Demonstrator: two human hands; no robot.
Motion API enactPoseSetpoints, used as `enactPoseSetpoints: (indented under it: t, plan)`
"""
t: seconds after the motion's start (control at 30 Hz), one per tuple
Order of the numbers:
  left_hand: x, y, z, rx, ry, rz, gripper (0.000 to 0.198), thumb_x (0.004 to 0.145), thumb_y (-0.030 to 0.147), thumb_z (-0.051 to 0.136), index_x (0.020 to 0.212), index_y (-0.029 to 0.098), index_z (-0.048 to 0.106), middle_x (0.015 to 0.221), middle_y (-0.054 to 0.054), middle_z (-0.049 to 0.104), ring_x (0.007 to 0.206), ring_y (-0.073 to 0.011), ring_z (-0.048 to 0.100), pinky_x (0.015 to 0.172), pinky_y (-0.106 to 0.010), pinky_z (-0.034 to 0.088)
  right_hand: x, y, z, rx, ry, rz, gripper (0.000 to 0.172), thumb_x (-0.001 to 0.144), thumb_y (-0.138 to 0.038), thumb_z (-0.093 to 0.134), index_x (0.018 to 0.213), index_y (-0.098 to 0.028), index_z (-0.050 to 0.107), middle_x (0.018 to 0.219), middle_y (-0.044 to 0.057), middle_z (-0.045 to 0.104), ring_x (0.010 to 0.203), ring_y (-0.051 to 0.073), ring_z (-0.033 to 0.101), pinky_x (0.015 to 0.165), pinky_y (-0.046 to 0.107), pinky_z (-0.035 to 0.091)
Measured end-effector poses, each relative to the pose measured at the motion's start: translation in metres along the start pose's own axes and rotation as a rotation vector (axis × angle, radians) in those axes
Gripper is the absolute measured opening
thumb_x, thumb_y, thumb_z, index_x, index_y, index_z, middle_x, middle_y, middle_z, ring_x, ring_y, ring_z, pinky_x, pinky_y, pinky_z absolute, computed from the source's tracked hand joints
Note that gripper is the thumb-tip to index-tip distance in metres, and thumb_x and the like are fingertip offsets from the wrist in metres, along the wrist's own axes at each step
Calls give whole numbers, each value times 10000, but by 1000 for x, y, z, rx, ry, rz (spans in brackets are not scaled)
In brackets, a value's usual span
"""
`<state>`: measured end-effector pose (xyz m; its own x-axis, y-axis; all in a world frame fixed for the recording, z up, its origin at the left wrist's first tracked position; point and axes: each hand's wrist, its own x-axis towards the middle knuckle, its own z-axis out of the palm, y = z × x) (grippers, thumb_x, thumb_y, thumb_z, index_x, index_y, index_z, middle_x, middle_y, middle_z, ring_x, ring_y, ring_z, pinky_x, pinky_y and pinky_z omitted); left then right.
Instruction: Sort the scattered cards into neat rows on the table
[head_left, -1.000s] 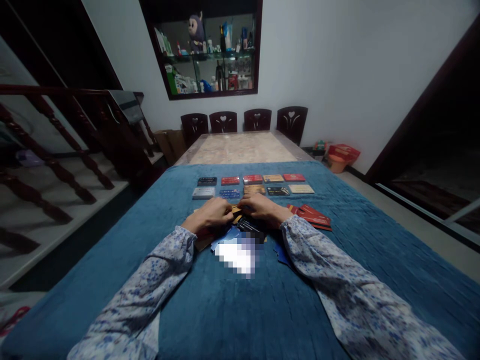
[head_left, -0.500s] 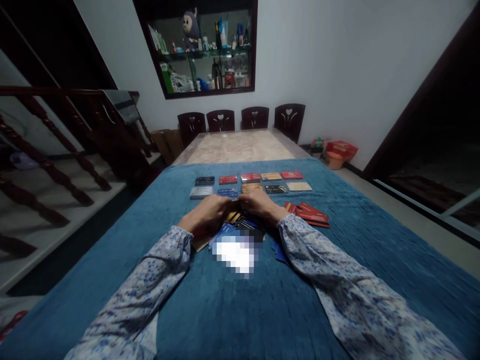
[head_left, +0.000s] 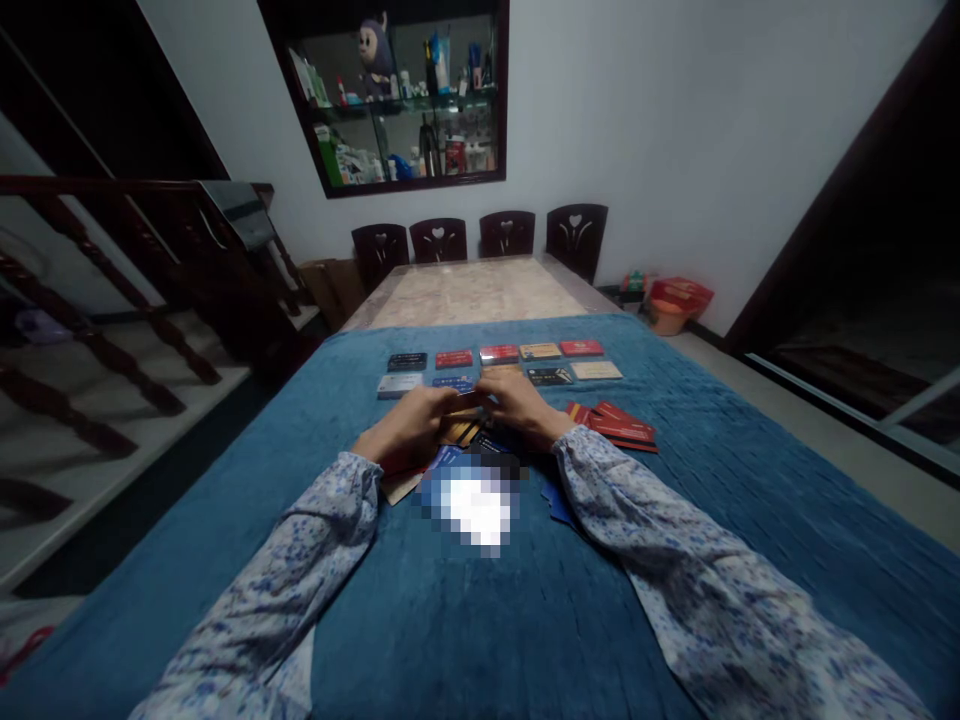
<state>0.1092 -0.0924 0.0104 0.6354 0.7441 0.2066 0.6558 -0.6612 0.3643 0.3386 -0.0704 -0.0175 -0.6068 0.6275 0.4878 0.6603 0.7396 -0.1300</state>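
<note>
My left hand (head_left: 412, 428) and my right hand (head_left: 519, 405) meet above a loose heap of cards, fingers closed, with a thin card (head_left: 466, 393) pinched between them. Its face is turned from view. Below lie a yellow card with black stripes (head_left: 460, 431), a blue card (head_left: 444, 457) and dark ones, part hidden by a blurred white patch. Just beyond my hands are two rows of cards, among them a black card (head_left: 407, 361), a silver card (head_left: 400, 385) and a cream card (head_left: 598, 371). My right hand partly covers a gold one.
Fanned red cards (head_left: 621, 430) lie right of my right wrist, and blue cards (head_left: 556, 502) sit by that sleeve. A blue cloth (head_left: 480, 640) covers the near table; bare stone-patterned tabletop (head_left: 472, 290) shows beyond. Dark chairs (head_left: 507, 235) line the far end.
My fingers have shifted slightly on the card, the left hand tipping upward a little. More of the yellow striped card shows beneath. The view has moved slightly; the card rows stay put.
</note>
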Motion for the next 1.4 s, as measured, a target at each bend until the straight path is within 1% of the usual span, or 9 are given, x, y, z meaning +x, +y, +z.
enactPoseSetpoints:
  t: [0.13,0.3,0.43,0.6,0.7,0.8,1.0,1.17,1.4]
  plan:
    - [2,5,-1,10,75,36,349,788,0,513,986,161,752,859,-32,749,796,-176,638,790,-269,490,1,4,5,-20,87,-46,154,955,-185,551,910,-180,698,881,81,692,800,193,564,713,292,372]
    - [5,4,1,116,169,75,267,833,18,547,884,162,767,761,-42,716,740,-177,579,801,-298,467,3,0,5,-28,164,-87,170,979,-202,543,962,-179,710,874,76,687,808,190,557,706,297,373]
    - [5,2,4,123,240,68,233,833,54,574,872,170,772,794,-43,729,766,-183,577,799,-302,476,3,0,5,24,213,-96,151,986,-223,563,1008,-185,707,915,78,694,843,192,568,732,298,391]
    - [4,0,7,39,299,53,246,803,80,587,935,169,775,891,-45,748,819,-187,636,795,-299,509,-1,5,7,71,176,-53,150,950,-228,620,1064,-170,697,963,89,707,876,208,578,760,312,404]
    - [5,-3,11,25,337,64,222,781,49,577,873,154,749,861,-38,706,780,-166,625,748,-275,509,-2,9,9,79,132,-36,130,934,-226,623,1021,-176,707,947,84,705,878,211,581,774,319,411]
    - [5,-5,14,31,372,66,198,774,24,558,810,149,707,843,-29,650,762,-151,604,721,-259,502,-3,12,11,103,89,-63,120,904,-209,628,987,-185,713,957,85,695,915,218,583,804,326,423]
    - [6,-4,18,27,415,55,183,786,35,572,842,159,695,862,-25,622,792,-152,601,740,-259,506,-1,13,17,88,37,-102,253,799,-189,671,1048,-180,717,987,99,679,959,251,564,841,363,447]
    - [6,-5,19,12,410,32,224,762,22,519,836,157,682,862,-30,639,797,-160,608,741,-270,507,0,12,20,106,55,-96,164,885,-198,595,989,-168,717,940,114,691,924,243,581,832,359,458]
    - [6,-7,20,-30,392,12,228,793,89,512,911,158,694,906,-49,702,836,-177,633,791,-302,532,-2,10,18,155,90,28,118,906,-170,585,949,-174,695,908,94,704,848,208,615,764,293,434]
